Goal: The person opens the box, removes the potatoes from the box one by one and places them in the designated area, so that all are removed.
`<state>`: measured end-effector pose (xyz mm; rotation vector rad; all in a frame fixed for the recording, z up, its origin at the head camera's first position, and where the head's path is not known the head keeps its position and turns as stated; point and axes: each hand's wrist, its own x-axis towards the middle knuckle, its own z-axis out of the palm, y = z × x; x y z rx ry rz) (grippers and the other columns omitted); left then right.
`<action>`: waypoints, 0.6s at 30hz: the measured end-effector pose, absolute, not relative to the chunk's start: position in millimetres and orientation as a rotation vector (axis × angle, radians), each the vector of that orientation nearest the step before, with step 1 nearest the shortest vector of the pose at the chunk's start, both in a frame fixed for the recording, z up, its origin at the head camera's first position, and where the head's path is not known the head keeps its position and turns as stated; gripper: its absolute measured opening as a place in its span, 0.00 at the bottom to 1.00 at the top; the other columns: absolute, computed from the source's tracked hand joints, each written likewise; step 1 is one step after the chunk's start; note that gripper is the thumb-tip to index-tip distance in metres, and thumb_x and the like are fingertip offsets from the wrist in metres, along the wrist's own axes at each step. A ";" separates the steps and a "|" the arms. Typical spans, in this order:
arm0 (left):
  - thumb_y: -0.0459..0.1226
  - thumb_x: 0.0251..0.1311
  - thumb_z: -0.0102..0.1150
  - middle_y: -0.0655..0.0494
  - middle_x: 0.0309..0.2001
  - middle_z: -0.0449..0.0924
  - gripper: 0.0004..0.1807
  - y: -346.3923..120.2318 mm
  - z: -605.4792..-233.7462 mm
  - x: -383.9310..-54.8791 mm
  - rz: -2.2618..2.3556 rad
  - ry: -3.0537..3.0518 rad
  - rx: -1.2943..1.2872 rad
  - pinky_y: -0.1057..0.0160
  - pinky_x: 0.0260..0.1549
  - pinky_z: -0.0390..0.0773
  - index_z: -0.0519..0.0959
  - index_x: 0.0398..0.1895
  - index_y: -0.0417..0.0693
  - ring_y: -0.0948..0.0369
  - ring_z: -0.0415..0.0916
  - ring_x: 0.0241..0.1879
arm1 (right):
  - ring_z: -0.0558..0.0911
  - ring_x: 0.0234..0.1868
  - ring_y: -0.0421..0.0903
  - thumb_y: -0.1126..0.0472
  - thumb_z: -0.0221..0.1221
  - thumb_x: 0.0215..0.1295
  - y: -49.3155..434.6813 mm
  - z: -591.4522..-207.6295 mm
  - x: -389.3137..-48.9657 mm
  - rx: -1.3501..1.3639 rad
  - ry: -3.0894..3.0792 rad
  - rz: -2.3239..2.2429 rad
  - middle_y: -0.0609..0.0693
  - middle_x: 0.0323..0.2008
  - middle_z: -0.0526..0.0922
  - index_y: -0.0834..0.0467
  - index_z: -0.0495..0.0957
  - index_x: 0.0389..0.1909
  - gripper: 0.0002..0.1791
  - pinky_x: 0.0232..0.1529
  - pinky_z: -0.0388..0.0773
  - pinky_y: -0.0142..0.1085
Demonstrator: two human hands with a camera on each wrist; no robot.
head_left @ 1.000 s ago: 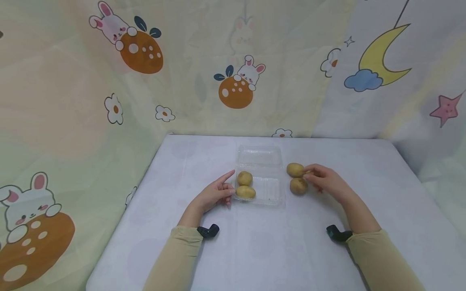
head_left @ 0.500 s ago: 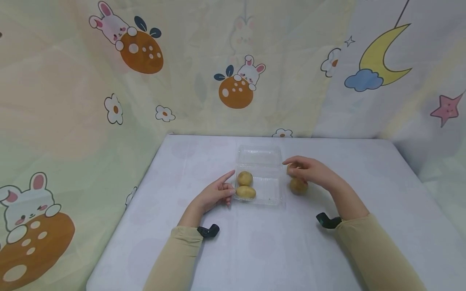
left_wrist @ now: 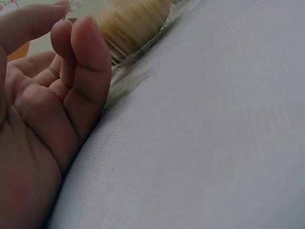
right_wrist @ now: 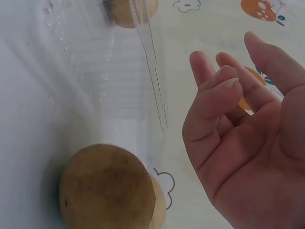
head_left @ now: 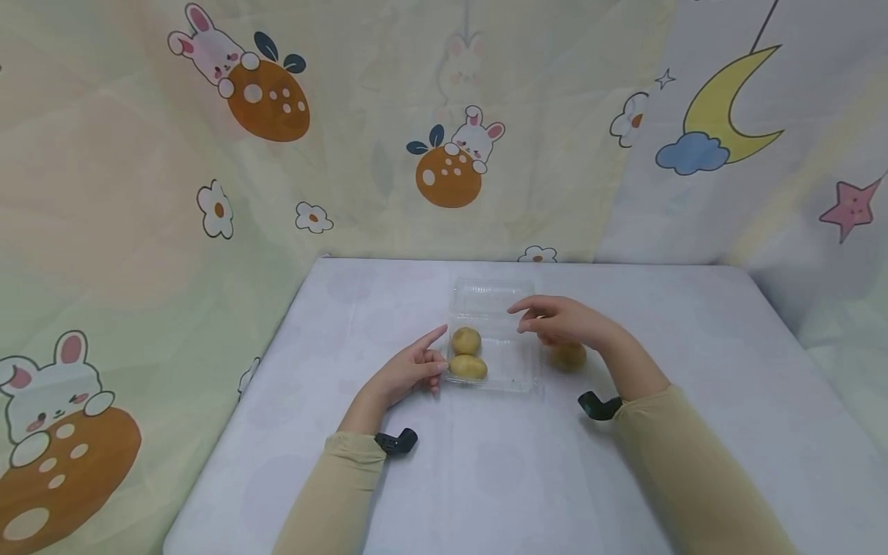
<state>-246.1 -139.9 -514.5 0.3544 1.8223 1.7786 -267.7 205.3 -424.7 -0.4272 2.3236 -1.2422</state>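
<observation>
My left hand (head_left: pixel 405 368) pinches the left rim of a clear plastic clamshell container (head_left: pixel 509 366) between thumb and curled fingers; its index finger points out along the side. Two potatoes (head_left: pixel 466 341) lie in the container's left half, one behind the other. My right hand (head_left: pixel 565 320) hovers over the container's right edge, fingers loosely bent, holding nothing in the right wrist view. Just right of the container sits another potato (head_left: pixel 569 357), partly under the hand in the head view. Behind it, a further potato (right_wrist: pixel 158 205) peeks out in the right wrist view, hidden in the head view.
The container's lid (head_left: pixel 492 296) lies folded back toward the far side. All of it rests on a white-covered table (head_left: pixel 486 478), with a cartoon-printed cloth (head_left: pixel 361 116) hanging behind and at the sides. A black wrist camera (head_left: pixel 600 406) sits on each wrist.
The right hand has moved left from beside the two loose potatoes, passing over the far one, to the container's right edge. The left hand has stayed in place.
</observation>
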 end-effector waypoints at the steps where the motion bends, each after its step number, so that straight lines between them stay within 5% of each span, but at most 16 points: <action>1: 0.39 0.61 0.67 0.55 0.35 0.77 0.46 -139.9 -514.7 -246.2 1.778 1.821 0.357 0.62 0.31 0.81 0.52 0.78 0.67 0.62 0.73 0.27 | 0.73 0.25 0.49 0.46 0.61 0.67 203.5 -424.4 -268.5 -0.436 2.317 -1.238 0.64 0.50 0.76 0.39 0.75 0.58 0.20 0.27 0.72 0.38; 9: 0.39 0.61 0.66 0.55 0.34 0.76 0.47 -141.0 -514.5 -245.7 1.782 1.804 0.367 0.62 0.31 0.81 0.51 0.79 0.66 0.61 0.72 0.27 | 0.76 0.29 0.49 0.46 0.61 0.67 188.5 -428.3 -277.2 -0.487 2.261 -1.207 0.66 0.48 0.77 0.39 0.75 0.59 0.20 0.37 0.78 0.42; 18: 0.38 0.62 0.65 0.57 0.32 0.76 0.46 -140.3 -514.5 -245.7 1.779 1.814 0.393 0.61 0.31 0.82 0.50 0.79 0.64 0.62 0.71 0.27 | 0.75 0.28 0.50 0.47 0.58 0.70 171.2 -431.7 -280.1 -0.516 2.254 -1.153 0.59 0.32 0.77 0.44 0.72 0.65 0.24 0.43 0.76 0.48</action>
